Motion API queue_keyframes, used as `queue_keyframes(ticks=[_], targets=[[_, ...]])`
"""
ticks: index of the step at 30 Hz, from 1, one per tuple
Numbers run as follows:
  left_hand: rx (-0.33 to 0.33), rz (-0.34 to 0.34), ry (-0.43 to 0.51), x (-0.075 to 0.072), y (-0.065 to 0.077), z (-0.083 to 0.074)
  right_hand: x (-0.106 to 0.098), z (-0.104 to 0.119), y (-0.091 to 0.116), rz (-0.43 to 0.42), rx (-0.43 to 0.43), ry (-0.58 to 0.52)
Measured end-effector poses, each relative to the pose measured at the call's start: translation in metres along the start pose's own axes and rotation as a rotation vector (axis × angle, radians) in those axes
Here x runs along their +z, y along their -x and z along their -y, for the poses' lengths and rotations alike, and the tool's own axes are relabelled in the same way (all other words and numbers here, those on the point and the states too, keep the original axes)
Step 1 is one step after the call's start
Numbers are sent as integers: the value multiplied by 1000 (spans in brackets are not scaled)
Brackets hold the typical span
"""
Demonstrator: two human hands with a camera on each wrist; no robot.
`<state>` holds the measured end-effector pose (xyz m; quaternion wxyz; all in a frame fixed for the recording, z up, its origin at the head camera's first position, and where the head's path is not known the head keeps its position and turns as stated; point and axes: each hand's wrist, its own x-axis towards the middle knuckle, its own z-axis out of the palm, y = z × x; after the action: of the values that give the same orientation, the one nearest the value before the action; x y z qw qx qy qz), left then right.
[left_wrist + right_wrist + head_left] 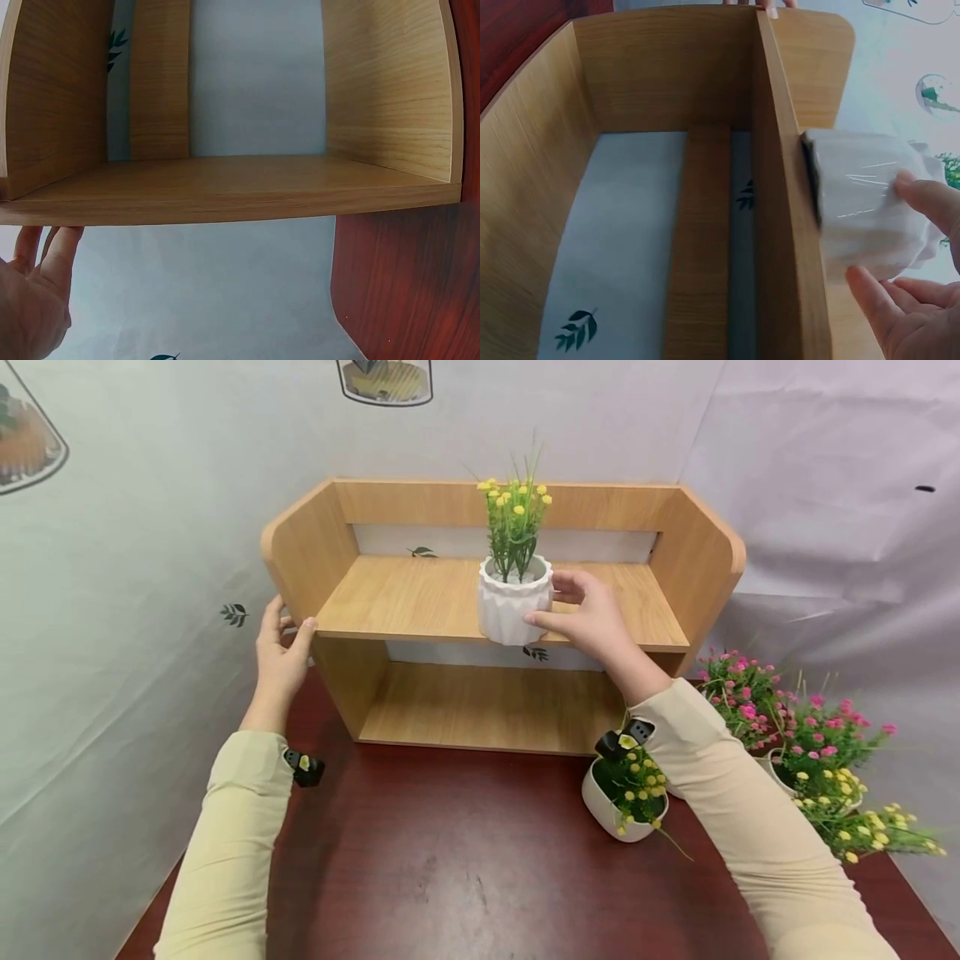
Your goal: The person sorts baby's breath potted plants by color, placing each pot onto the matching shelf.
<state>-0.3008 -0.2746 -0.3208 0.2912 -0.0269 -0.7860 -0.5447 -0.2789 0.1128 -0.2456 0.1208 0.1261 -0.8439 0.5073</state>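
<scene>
My right hand (588, 614) holds a white ribbed flower pot (513, 610) with yellow flowers (517, 510), thumb on its near side and fingers round its right. The pot is at the front edge of the upper board of a wooden shelf (412, 597). In the right wrist view, the pot (870, 195) has its base close to the board; whether it touches is unclear. My left hand (281, 660) grips the shelf's left side panel, thumb at the front edge and fingers outside. The left wrist view shows those fingers (60, 259) against the panel's outer face.
On the dark red table (450, 852), a white pot with yellow flowers (630, 802) stands under my right forearm. Further right are several plants with pink flowers (750, 693) and yellow flowers (862, 827). A pale wall covering (525, 418) is behind the shelf.
</scene>
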Motion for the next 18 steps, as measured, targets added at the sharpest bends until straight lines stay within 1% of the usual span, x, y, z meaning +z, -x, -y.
queue_keyframes(ticks=[4,7,11,14,18], targets=[[-6,14,7,1,9,-21,4,-2,1,-4,4,-26],[-8,21,13,1,14,-32,8,-3,0,-3,1,-43],[-13,8,49,2,11,-24,15,-2,-2,-1,14,-57],[-18,-4,64,2,9,-20,22,1,-4,-2,45,-62],[-13,-8,64,2,10,-22,31,6,-7,-15,80,-80]])
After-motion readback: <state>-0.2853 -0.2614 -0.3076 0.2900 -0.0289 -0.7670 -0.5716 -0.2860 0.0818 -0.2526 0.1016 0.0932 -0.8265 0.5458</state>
